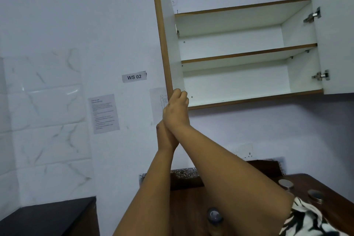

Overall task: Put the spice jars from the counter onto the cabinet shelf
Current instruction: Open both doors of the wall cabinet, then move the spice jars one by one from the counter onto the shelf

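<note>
Down on the brown worktop [239, 207], well below both hands, stand three spice jars: one [215, 216] between the forearms, two [285, 184] [315, 196] further right. Right hand [177, 109] curls its fingers [181, 95] round the open cabinet door's [161, 30] lower edge; left hand [165, 136] lies mostly hidden behind it, its grip unreadable. Cabinet shelves [249, 54] are bare.

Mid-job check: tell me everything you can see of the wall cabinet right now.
The wall cabinet hangs on the pale wall above the dark wooden counter. It looks like white laminated board with brown wood-coloured edging. Both doors are swung open; the right door carries two metal hinges. Inside, one middle shelf and the bottom board both show nothing on them. The right hand touches the left door's lower edge; the left hand is below it.
</note>
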Demonstrator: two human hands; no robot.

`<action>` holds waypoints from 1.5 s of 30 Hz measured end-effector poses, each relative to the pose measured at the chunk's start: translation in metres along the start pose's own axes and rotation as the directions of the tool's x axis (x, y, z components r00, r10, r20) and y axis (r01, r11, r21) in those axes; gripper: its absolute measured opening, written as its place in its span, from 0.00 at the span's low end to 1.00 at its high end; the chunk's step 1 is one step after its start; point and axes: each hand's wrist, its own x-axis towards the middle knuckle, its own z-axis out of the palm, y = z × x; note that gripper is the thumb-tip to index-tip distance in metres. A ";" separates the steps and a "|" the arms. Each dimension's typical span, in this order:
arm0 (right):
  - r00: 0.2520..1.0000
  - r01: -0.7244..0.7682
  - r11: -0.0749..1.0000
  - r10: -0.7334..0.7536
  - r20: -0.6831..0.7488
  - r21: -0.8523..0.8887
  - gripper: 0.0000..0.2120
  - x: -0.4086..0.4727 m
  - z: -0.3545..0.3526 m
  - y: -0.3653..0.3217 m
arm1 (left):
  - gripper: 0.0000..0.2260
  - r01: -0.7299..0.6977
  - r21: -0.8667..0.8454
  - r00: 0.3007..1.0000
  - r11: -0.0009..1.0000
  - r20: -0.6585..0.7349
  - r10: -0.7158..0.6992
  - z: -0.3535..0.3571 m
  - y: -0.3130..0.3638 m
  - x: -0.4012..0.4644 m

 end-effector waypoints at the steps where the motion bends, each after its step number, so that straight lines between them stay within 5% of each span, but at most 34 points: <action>1: 1.000 -0.019 1.000 0.019 0.000 0.025 0.16 -0.001 0.000 -0.003 | 0.03 -0.027 0.034 0.999 0.999 0.047 0.025 -0.004 0.000 0.000; 9: 0.997 0.067 0.980 -0.070 0.014 0.186 0.19 -0.010 -0.010 0.014 | 0.08 -0.121 0.071 0.992 0.990 0.052 0.117 -0.004 -0.008 0.000; 13: 0.997 0.072 0.956 -0.074 -0.004 0.286 0.26 -0.019 -0.019 0.046 | 0.19 -0.260 0.271 0.964 0.927 0.027 0.263 0.006 -0.019 -0.016; 20: 0.996 -0.063 0.992 0.070 -0.056 0.114 0.24 -0.059 -0.019 0.155 | 0.29 0.110 0.186 0.993 0.976 0.016 -0.114 0.054 -0.087 -0.068; 33: 0.870 -0.407 0.880 0.455 0.188 -0.245 0.25 -0.185 0.015 0.388 | 0.29 0.194 0.387 0.904 0.901 0.286 -0.317 0.168 -0.252 -0.190; 36: 0.828 -0.397 0.869 0.478 0.293 -0.295 0.25 -0.211 0.027 0.432 | 0.30 0.216 0.413 0.848 0.885 0.369 -0.379 0.194 -0.274 -0.216; 41: 0.691 -0.311 0.883 0.463 0.555 -0.350 0.28 -0.251 0.039 0.482 | 0.36 -0.008 0.570 0.753 0.822 0.544 -0.370 0.227 -0.306 -0.239; 45: 0.613 -0.296 0.912 0.410 0.676 -0.286 0.32 -0.260 0.059 0.512 | 0.41 0.104 0.610 0.720 0.785 0.499 -0.483 0.244 -0.317 -0.248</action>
